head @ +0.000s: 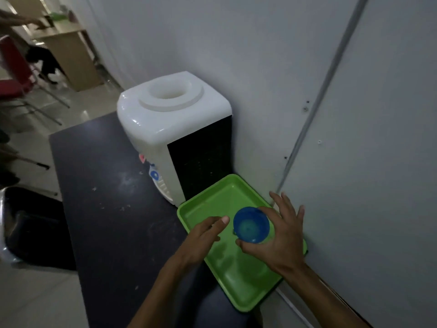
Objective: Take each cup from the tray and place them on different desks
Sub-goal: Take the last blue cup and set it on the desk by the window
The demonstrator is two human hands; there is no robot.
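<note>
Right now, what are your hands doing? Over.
Right hand grips blue cup over green tray. Left hand open beside it. Water dispenser behind tray.

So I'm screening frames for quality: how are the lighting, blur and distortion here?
Head view: dim, greyish light; wide-angle bending of the wall trim; glare streaks on the white plastic water dispenser; the round blue plastic cup looks slightly soft in the right hand.

Standing on dark surface (99, 185) by white wall (260, 55): white water dispenser (165, 129). Showing far left: red chair (11, 74), wooden desk (71, 53).
</note>
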